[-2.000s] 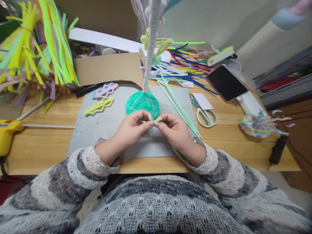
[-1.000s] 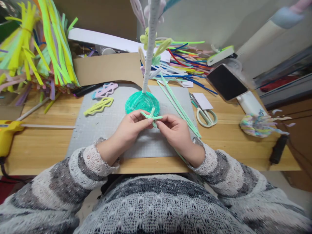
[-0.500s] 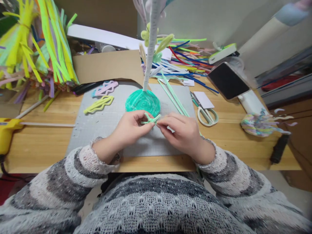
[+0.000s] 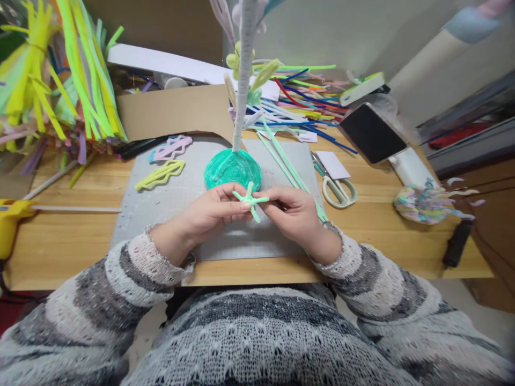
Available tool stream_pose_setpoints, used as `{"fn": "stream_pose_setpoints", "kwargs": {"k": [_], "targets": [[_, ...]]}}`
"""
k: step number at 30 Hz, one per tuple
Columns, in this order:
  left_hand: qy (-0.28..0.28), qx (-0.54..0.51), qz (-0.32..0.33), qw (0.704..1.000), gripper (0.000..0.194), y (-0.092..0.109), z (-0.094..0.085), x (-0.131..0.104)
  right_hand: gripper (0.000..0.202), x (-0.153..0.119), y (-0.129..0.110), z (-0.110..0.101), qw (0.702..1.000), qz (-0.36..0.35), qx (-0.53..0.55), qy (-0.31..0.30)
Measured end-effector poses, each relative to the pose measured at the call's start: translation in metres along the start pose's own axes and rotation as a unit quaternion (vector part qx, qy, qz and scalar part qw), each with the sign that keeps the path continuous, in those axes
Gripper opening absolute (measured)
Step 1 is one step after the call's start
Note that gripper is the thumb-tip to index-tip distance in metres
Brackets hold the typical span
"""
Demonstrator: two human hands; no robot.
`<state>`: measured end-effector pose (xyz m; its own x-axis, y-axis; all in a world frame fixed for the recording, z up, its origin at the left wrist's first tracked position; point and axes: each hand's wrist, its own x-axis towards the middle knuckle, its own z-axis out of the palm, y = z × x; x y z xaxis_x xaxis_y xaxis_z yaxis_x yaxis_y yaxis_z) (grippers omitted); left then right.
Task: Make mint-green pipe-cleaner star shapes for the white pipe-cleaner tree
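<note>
A mint-green pipe-cleaner star (image 4: 250, 200) with several short arms is held between my hands, above the grey cutting mat (image 4: 161, 214). My left hand (image 4: 207, 212) is closed on its left side, the thumb across it near the centre. My right hand (image 4: 292, 214) pinches the tip of the arm that points right. Just behind the hands is a round green coiled base (image 4: 233, 170) with a white wrapped stem (image 4: 243, 80) rising from it. Long mint pipe cleaners (image 4: 287, 163) lie on the mat, partly under my right hand.
Yellow (image 4: 161, 175) and lilac (image 4: 174, 147) zigzag pipe-cleaner pieces lie on the mat's left. Scissors (image 4: 338, 190), a phone (image 4: 373, 132) and a pastel coiled piece (image 4: 420, 203) are to the right. A yellow glue gun (image 4: 12, 222) and bundled pipe cleaners (image 4: 36, 69) stand left.
The green star has turned so its arms spread out into full view. My right hand has shifted slightly left and pinches the right arm. The whole view has moved a little.
</note>
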<state>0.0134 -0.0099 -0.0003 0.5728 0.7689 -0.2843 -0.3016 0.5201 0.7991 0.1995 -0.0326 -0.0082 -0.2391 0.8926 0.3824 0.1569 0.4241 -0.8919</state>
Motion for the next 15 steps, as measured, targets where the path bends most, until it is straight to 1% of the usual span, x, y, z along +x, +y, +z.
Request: {"fn": "stream_pose_setpoints", "kwargs": {"k": [3,7,12,15], "targets": [[0.005,0.008,0.006,1.000,0.024,-0.001,0.002,-0.001,0.014,0.001,-0.002,0.001,1.000,-0.003,-0.006,-0.006],[0.030,0.044,0.042,0.998,0.026,-0.003,0.003,-0.002,0.003,0.003,-0.002,0.003,1.000,-0.008,0.009,0.004],[0.060,0.071,0.073,0.993,0.027,-0.008,0.001,0.000,0.012,0.000,-0.003,0.010,0.999,0.017,-0.001,0.047],[0.067,0.079,0.103,0.989,0.028,-0.010,0.001,0.001,0.014,-0.003,-0.007,0.013,0.997,0.029,0.019,0.075]]}}
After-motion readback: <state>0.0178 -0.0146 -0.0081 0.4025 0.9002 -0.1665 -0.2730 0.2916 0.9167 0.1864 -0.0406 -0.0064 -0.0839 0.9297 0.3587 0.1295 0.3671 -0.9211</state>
